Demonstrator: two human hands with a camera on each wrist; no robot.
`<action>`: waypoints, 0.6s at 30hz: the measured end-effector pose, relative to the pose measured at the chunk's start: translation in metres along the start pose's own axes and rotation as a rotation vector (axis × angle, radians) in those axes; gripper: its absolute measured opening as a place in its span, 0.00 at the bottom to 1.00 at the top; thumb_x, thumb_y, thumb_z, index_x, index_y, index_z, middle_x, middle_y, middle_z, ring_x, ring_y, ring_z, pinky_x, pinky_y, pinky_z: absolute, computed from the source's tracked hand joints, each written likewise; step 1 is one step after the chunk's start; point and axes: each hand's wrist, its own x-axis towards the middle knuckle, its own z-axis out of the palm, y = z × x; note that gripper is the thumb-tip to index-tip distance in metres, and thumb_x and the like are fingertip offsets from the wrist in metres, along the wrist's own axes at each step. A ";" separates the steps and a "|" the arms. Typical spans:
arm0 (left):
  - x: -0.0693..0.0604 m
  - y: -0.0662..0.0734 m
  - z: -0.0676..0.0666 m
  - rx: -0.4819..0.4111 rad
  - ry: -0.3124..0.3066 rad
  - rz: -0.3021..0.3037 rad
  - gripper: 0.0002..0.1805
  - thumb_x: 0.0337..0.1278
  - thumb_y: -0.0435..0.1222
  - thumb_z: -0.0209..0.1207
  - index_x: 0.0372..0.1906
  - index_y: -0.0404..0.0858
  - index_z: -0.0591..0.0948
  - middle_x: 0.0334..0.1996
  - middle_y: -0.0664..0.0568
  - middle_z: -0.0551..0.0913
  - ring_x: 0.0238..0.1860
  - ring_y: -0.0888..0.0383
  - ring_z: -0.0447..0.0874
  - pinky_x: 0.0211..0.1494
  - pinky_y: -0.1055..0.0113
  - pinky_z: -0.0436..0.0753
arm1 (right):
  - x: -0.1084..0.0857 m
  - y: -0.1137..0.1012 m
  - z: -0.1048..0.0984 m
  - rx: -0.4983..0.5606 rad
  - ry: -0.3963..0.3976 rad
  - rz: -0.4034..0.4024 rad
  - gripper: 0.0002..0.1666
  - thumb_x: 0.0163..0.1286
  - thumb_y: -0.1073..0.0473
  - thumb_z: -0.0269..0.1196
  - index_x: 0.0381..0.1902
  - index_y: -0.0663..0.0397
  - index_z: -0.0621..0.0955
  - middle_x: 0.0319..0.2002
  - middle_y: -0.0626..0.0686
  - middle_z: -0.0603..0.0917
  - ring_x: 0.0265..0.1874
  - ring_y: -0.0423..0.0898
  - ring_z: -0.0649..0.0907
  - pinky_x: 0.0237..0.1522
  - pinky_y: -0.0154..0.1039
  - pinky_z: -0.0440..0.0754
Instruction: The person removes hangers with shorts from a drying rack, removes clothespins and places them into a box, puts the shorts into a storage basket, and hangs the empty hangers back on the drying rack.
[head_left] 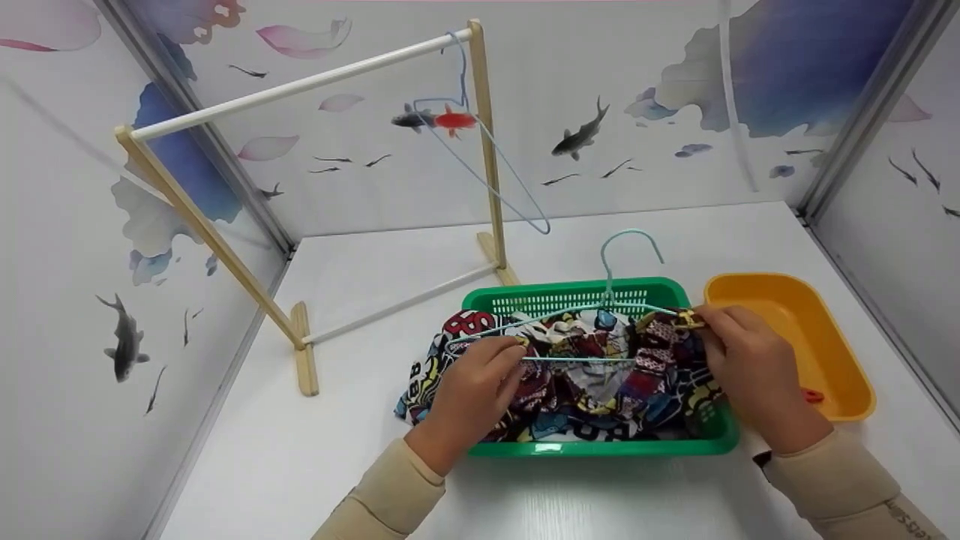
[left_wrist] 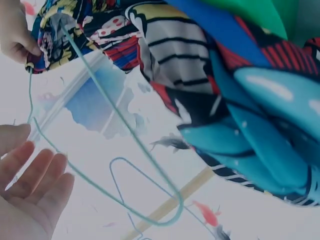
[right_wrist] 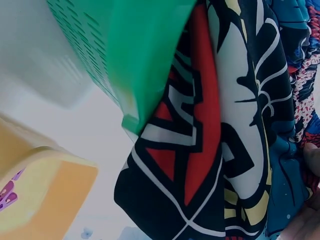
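A mint-green wire hanger is held over the green basket, its hook upward. One end of it runs into the gathered waistband of a colourful patterned garment, which fills the basket and spills over its left side. My right hand pinches the waistband at that end, and its fingers show at the edge of the right wrist view. Beside the hanger's free end is my left hand. The left wrist view shows its fingers mostly straight, with the thumb close to the wire; whether they touch cannot be told.
A wooden rack with a white top rail stands behind on the left, a blue hanger hanging from it. Right of the basket is a yellow tray with a red clip. Printed panels enclose the white table.
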 end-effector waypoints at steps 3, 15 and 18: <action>0.002 -0.004 -0.002 0.012 0.036 -0.009 0.12 0.51 0.30 0.69 0.42 0.36 0.84 0.43 0.47 0.83 0.47 0.54 0.82 0.51 0.68 0.82 | 0.000 -0.001 0.002 -0.008 -0.003 -0.025 0.16 0.53 0.73 0.71 0.42 0.63 0.84 0.32 0.59 0.82 0.31 0.55 0.83 0.34 0.51 0.85; 0.014 -0.008 -0.012 0.032 -0.193 -0.192 0.25 0.55 0.42 0.67 0.57 0.36 0.78 0.52 0.46 0.79 0.55 0.52 0.78 0.55 0.61 0.80 | 0.004 -0.009 0.000 -0.030 -0.006 -0.101 0.16 0.52 0.72 0.72 0.41 0.64 0.85 0.29 0.58 0.80 0.25 0.51 0.80 0.29 0.46 0.85; 0.020 -0.008 -0.013 0.019 -0.251 -0.230 0.27 0.56 0.43 0.66 0.59 0.37 0.77 0.53 0.46 0.78 0.56 0.52 0.77 0.56 0.61 0.80 | 0.006 -0.010 -0.001 -0.024 0.002 -0.123 0.16 0.51 0.73 0.73 0.41 0.64 0.85 0.29 0.58 0.80 0.24 0.52 0.80 0.28 0.46 0.85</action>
